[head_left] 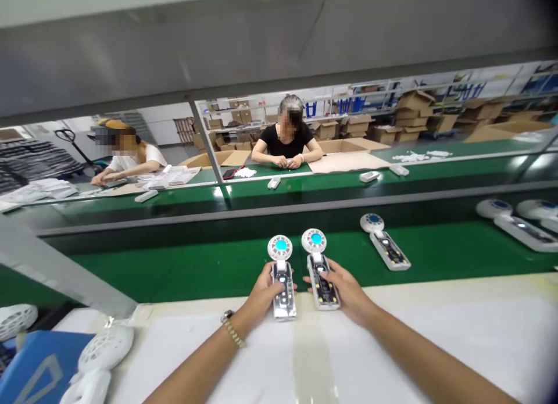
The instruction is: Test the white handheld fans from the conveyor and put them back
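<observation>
Two white handheld fans with round heads are held upright side by side over the near edge of the green belt. My left hand (263,292) is closed round the handle of the left fan (283,308), its thumb on the front. In my right hand (347,288) is the other fan (322,301), gripped the same way with the thumb pressed on the handle. Both handles show dark inner parts with small lights, and both head centres glow blue. A similar fan (389,250) lies on the belt to the right.
More fans (521,225) lie at the belt's right end. A white worktop (418,334) spans the front. At lower left are a blue box (43,363) and white fan parts (107,349). Two co-workers (288,139) sit across the line. A metal post (74,270) stands left; a beam crosses overhead.
</observation>
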`<state>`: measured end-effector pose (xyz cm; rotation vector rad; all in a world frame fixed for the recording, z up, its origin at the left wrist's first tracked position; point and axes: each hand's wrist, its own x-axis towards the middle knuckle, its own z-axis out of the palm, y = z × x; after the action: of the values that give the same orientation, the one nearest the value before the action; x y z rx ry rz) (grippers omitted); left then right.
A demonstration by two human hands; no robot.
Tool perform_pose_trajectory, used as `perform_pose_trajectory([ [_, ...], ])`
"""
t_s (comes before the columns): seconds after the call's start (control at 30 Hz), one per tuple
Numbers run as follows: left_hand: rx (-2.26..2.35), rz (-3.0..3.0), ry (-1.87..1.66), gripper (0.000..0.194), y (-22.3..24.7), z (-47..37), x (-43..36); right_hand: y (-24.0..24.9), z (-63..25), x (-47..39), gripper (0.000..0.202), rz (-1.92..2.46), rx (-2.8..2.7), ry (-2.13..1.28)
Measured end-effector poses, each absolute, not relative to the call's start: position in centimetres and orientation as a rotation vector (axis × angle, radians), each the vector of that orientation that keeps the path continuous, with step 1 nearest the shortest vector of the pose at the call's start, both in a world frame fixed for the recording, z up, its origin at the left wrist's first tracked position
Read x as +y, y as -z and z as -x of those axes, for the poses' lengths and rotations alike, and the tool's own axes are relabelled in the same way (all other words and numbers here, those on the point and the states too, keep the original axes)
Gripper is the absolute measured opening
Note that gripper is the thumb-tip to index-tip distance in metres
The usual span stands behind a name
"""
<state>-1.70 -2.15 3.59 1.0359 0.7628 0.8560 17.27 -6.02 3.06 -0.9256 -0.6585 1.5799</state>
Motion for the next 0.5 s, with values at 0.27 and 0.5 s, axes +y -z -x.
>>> perform_pose_trajectory([
  [0.27, 0.709, -1.037, -0.818, 0.045, -3.63, 1.68, -2.12, -2.74, -17.85, -6.30, 0.053, 0.800, -0.752, -1.596],
  [0.5, 0.654, -1.071, -0.787, 0.045, -3.74, 1.66, -2.33, -2.16, -17.88, -6.24, 0.055, 0.815, -0.814, -1.566],
])
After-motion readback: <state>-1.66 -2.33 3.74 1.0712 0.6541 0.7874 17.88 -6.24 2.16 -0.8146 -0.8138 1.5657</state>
